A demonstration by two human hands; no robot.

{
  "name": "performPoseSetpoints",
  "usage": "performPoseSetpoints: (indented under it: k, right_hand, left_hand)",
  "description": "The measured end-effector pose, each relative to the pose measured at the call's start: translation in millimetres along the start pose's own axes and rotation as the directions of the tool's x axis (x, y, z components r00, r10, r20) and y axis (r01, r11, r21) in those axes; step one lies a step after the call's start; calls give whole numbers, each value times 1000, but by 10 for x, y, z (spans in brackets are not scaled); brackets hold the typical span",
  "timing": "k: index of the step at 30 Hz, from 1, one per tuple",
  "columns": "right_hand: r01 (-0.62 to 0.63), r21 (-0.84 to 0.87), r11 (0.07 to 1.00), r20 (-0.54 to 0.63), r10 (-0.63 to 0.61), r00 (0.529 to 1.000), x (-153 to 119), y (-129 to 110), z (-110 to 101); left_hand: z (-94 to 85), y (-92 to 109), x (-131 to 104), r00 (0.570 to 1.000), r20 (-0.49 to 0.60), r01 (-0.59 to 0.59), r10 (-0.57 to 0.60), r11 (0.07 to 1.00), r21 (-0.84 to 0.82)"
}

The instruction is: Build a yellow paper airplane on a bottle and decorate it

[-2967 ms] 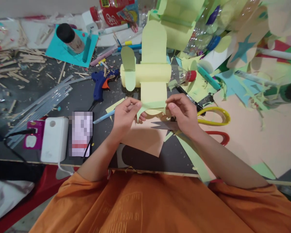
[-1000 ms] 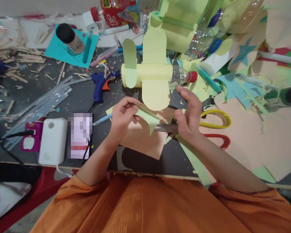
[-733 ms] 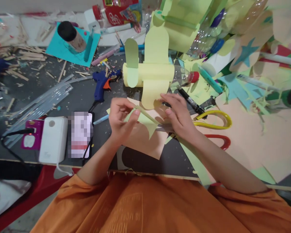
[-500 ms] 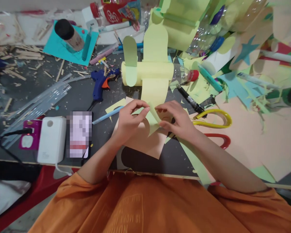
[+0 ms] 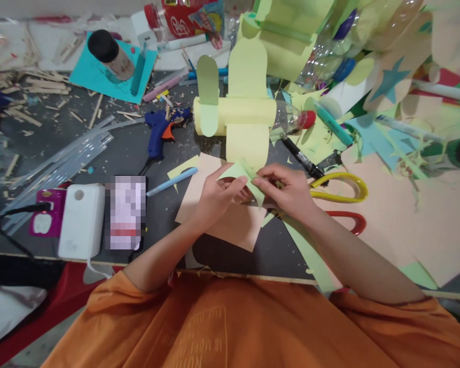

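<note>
A small piece of light green paper (image 5: 235,171) is held between my two hands, with a crease or fold in it. My left hand (image 5: 220,197) is closed on its left part, the thumb on top. With thumb and fingertips, my right hand (image 5: 285,186) pinches its right side. Under the hands lies a sheet of pale pink paper (image 5: 230,227). Just beyond stands a paper-wrapped bottle model (image 5: 249,110) shaped like an airplane, with yellow wings, a green tail strip and a red cap. The wing nearest me reaches almost to my fingers.
A blue glue gun (image 5: 159,133) and glue sticks (image 5: 69,153) lie left. Nearer are a phone (image 5: 127,212), a white power bank (image 5: 81,220) and a light blue pen (image 5: 172,181). Yellow-and-red-handled scissors (image 5: 354,186), a black marker (image 5: 301,158) and paper scraps (image 5: 306,135) are on the right.
The green paper has turned from standing on edge to lying flatter, its face now towards me. Both hands have shifted slightly right, and their fingers have closed in on it.
</note>
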State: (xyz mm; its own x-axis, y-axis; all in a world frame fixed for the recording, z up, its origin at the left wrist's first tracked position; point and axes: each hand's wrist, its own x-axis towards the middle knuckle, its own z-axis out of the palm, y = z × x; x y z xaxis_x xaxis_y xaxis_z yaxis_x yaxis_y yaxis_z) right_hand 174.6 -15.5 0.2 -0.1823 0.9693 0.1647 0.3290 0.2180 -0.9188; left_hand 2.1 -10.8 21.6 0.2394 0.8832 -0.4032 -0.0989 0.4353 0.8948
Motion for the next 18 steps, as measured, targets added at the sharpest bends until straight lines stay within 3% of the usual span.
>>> performPoseSetpoints:
  k: [10,15,18]
  right_hand:
    - [-80,14,997,160,76,984,43,-64,-45]
    - [-174,20,985,185,167,968,36,-56,-57]
    - [-148,46,988,137,141,980,12,-22,-39]
  left_hand:
    - [-15,32,-29,975,-175,-113,140,981,160]
    - [-4,43,-19,998,-58,25,-19,993,113]
    - [-5,36,-7,997,-6,80,-80,979,186]
